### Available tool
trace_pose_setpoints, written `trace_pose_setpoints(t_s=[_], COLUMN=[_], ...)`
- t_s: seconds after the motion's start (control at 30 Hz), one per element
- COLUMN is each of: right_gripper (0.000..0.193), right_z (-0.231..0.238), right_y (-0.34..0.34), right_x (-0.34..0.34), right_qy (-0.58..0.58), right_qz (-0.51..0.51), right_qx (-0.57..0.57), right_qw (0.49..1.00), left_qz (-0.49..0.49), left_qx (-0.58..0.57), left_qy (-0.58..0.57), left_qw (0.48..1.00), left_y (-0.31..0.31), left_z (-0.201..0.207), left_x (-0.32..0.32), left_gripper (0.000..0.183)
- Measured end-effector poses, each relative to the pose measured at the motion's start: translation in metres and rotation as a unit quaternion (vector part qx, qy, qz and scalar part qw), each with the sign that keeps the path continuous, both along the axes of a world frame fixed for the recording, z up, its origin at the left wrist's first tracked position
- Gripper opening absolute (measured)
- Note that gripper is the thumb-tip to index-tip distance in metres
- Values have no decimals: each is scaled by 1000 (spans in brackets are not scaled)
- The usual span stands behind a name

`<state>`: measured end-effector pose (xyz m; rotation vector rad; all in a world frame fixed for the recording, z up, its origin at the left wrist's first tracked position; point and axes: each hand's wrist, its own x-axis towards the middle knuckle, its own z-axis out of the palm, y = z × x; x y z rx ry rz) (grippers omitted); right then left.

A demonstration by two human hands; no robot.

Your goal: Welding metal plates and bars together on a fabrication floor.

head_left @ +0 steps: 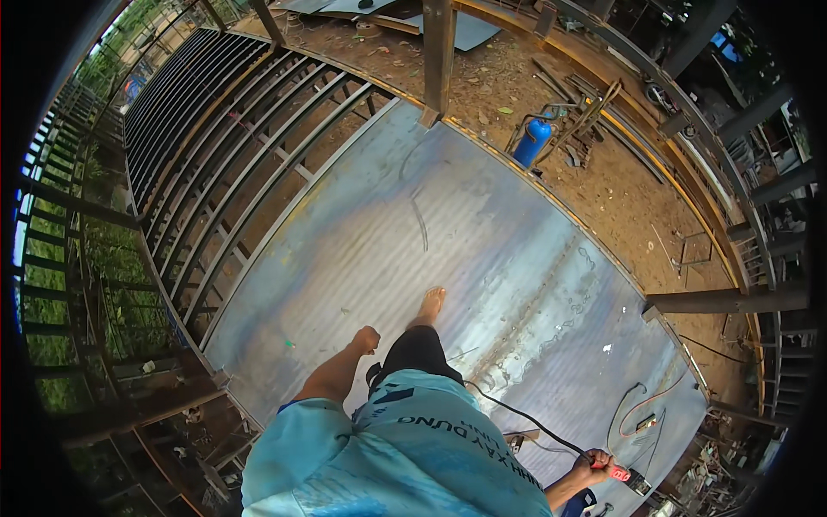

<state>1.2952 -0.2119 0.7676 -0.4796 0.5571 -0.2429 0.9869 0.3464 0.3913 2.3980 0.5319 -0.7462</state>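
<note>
My right hand (591,468) is wrapped round the red body of an angle grinder (618,473), held out low at the right. A black cable (538,425) runs from the grinder back across my front. The grinder's dark and metallic head points away to the right; its disc is too small to make out. My left hand (368,339) hangs beside my leg, with its fingers curled in and nothing visible in them. Under me lies a large grey-blue metal sheet deck (345,250). One bare foot stands on it.
An open frame of steel bars (250,155) with gaps adjoins the deck at the left. Posts (438,60) rise along its edge. A blue cylinder (533,142) stands on the dirt ground beyond. Loose cables and a small yellowish object (645,422) lie at the right.
</note>
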Motion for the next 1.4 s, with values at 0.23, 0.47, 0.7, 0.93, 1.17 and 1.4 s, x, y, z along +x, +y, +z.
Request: trace_pose_setpoints(t_s=[0.23, 0.47, 0.7, 0.93, 1.17, 1.4], right_gripper=[26, 27, 27, 13, 24, 18], right_z=[53, 84, 60, -21, -75, -65], right_y=[-26, 49, 93, 189, 339, 415], right_x=[43, 70, 147, 293, 374, 245], right_qy=[-59, 4, -35, 69, -105, -66], right_qz=[-35, -80, 55, 301, 464, 626], right_qx=[-106, -191, -218, -573, -751, -585], right_qw=[992, 978, 974, 759, 458, 511], left_qz=[396, 442, 532, 619, 817, 909], left_qx=[-270, -240, -221, -190, -123, -141], left_qy=[8, -37, -69, -56, -27, 6], left_qw=[878, 863, 814, 760, 562, 393], left_y=[41, 129, 153, 65, -105, -273], left_z=[40, 89, 112, 145, 157, 94], left_x=[183, 291, 306, 220, 79, 1], left_gripper=[15, 15, 18, 23, 28, 16])
